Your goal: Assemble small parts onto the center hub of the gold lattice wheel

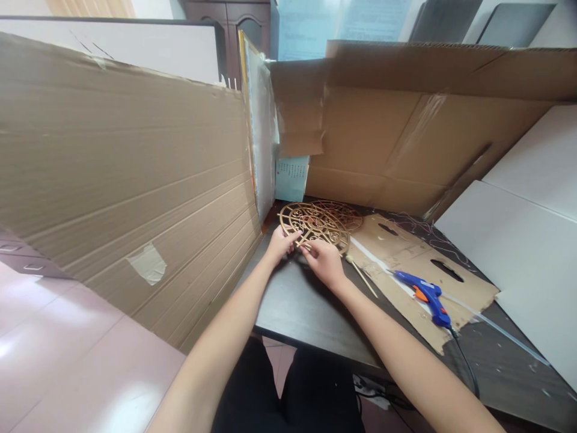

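Observation:
A round golden openwork disc (322, 225) with a lattice of rings and small curled shapes is held tilted over the dark tabletop. My left hand (282, 242) is closed on its near left rim, thumb on top. My right hand (324, 258) has its fingers pinched together at the near edge of the disc, by a short thin golden piece (305, 245); how far the fingers grip that piece is hidden. Behind the disc lies a second, reddish-brown openwork round (354, 215), partly covered. A thin stick with a rounded end (364, 278) rests just right of my right hand.
A blue glue gun (426, 294) with an orange trigger and a clear glue stick lies on a torn cardboard sheet (392, 252) at right. Loose thin strands (433, 234) trail behind it. Tall cardboard panels (180, 162) stand left and behind. The dark table (293, 300) ends near my lap.

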`<state>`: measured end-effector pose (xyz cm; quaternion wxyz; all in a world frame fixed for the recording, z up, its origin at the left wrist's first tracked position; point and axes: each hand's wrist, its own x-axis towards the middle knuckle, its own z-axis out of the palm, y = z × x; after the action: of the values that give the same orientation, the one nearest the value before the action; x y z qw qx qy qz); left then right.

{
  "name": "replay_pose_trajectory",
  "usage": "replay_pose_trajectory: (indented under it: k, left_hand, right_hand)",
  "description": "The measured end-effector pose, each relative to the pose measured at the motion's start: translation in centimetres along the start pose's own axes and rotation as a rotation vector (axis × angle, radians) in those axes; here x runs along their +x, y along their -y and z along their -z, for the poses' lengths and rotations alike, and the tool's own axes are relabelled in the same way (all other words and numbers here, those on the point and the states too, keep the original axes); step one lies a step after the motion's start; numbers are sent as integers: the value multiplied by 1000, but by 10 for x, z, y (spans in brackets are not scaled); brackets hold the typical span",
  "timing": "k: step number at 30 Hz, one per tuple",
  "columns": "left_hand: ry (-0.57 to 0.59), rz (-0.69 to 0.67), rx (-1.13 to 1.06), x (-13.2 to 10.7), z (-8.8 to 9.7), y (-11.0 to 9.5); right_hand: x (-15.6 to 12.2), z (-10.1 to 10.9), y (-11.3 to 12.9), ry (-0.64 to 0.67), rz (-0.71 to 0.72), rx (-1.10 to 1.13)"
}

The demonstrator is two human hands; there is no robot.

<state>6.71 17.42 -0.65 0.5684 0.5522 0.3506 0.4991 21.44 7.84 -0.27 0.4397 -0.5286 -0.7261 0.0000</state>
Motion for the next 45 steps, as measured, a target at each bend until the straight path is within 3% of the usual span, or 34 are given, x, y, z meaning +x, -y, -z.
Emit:
replay_pose_trajectory:
  k: [15,45]
  left_hand:
    - [-7,20,3,-1,-1,-2]
    - [-3,14,50,-2,-2,-2]
  right_hand:
    - [0,-1,2,31,-73,88]
    - [3,3,-1,-43,-181,147]
